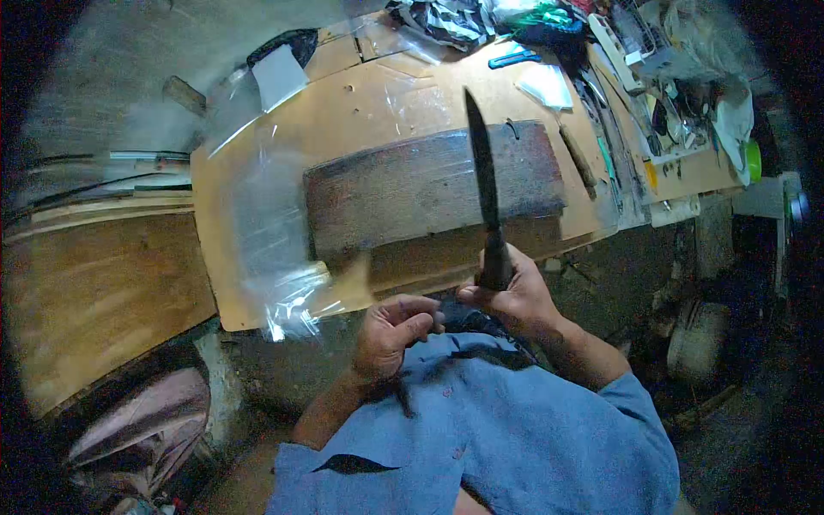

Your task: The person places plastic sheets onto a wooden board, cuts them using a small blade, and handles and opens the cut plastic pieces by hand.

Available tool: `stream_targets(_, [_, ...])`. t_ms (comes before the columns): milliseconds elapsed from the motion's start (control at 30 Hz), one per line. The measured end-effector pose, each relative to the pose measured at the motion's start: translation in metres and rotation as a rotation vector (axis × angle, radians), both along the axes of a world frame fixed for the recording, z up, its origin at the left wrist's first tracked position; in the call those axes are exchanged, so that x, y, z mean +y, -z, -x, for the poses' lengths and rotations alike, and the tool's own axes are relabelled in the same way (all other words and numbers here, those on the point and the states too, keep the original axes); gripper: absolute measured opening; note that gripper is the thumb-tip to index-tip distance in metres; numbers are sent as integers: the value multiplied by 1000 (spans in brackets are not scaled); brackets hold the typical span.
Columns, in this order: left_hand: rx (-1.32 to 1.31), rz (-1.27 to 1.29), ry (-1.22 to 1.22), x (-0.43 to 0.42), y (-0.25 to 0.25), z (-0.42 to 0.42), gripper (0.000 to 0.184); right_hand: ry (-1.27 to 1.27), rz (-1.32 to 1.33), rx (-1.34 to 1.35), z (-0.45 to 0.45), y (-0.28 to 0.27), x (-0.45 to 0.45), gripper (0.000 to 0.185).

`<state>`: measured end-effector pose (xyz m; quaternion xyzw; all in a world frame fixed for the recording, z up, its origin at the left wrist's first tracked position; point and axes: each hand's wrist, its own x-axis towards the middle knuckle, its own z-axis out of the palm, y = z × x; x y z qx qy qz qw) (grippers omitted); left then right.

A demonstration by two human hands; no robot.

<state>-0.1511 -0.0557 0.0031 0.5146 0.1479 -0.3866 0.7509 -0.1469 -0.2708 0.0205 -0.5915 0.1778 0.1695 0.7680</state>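
1. Head view, knife (486, 184): was held in front of the person, tip pointing away, blade over the board (386, 189).
2. Right hand (522, 293): was wrapped around the handle.
3. Left hand (393, 335): was loosely curled, apart from the knife; whether it pinched anything could not be told.
4. Step, as judged: holding the knife up, not cutting.
5. Next move, as judged: called for a firm grip, with the blade clear of the left hand.

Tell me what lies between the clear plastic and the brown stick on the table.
In the head view, a dark board lies between them; the knife in the right hand crosses in front of it.
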Motion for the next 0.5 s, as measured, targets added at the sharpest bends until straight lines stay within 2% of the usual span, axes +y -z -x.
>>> stream_targets(33, [-43, -77, 66, 1, 0, 0, 12, -36, -2, -24, -1, -2, 2, 36])
stream_targets(167, [-61, -51, 72, -3, 5, -1, 11, -61, 86, -174, 0, 6, 6, 33])
stream_targets(267, [52, 8, -223, -9, 3, -5, 16, 33, 147, -107, 11, 17, -6, 33])
stream_targets(333, [-7, 17, -267, -5, 9, -9, 17, -80, 386, -52, 16, 10, -25, 33])
stream_targets(367, [-64, 28, -309, -3, 11, -11, 18, -83, 382, -54, 19, 7, -35, 33])
stream_targets(433, [-102, 29, -357, -2, 8, -17, 18, -289, 589, -256, 26, -4, -51, 26])
stream_targets(500, [-70, 3, -458, -2, 0, -23, 18, -261, 507, -163, 34, -13, -56, 34])
